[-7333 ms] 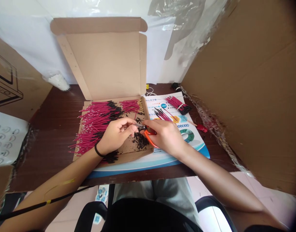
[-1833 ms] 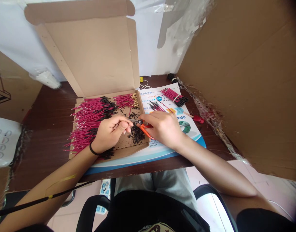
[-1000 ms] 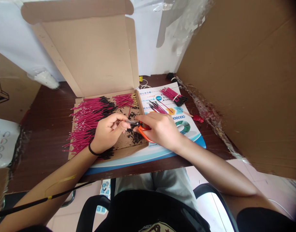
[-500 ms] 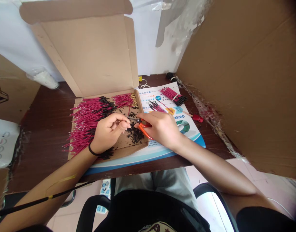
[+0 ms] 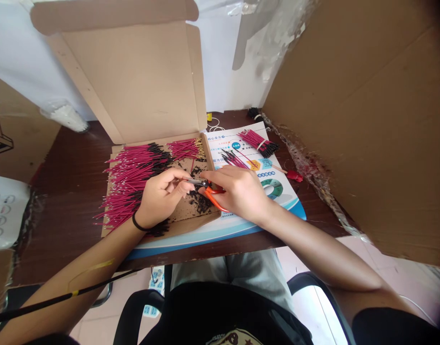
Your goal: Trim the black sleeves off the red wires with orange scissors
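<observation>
Scissors [image 5: 206, 184] have orange handles (and slim grey blades).

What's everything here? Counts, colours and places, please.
Table: one, dark brown, centre
Box: one, brown, open, on table
Poster: one, blue-white, on table
Black-ended wires: many, magenta, box's left side
Gold-ended wires: many, magenta, box's far right
Black scraps: many, black, inside box
Banded bundle: one, magenta-black, on poster
Loose wires: several, magenta-black, on poster
Red item: one, red, poster's right edge
Black bundle: one, black, table's back right
White bundle: one, white, table's back left
Cardboard panels: several, brown, both sides
Chair: one, black, below
Scissors: one, orange-handled, over box
Left hand: one, black wristband, at scissors' tips
Right hand: one, bare, holding scissors
</observation>
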`<state>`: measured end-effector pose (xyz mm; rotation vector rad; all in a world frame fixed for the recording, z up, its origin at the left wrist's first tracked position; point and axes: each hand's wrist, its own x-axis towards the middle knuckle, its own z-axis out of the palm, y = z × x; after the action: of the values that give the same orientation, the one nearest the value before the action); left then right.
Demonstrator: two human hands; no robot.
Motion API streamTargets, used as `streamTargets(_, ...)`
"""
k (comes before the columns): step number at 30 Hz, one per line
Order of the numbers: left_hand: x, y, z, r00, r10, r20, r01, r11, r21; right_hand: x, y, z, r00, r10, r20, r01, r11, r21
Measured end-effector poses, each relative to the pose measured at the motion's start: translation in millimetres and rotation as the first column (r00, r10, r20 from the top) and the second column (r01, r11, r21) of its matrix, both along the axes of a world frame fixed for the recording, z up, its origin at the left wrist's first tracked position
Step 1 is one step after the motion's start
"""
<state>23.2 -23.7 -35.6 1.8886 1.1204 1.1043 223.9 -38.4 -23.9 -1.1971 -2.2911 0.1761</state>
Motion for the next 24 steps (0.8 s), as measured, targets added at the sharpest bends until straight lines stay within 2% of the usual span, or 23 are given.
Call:
streamTargets(8,1.8,-0.3,0.9,1.0,0.014,0.002,-0.014,1.0,-0.022,-0.4,1.0,-1.3,0.998,-0.056,0.028,0.059,0.995,-0.083)
streamTargets(16,3.7,-1.1,4.0,0.998,-0.005,0.064,0.007,0.999,-0.031,-2.1,0.2,0.4,0.996,-0.086,-0.003,0.086,0.994,-0.068)
streamTargets(24,3.8,-0.5,3.8,0.997,-0.004,0.083,0.007,0.999,-0.032,-1.2,-0.6,2.9,0.998,-0.036,-0.043,0.035,0.999,-0.023)
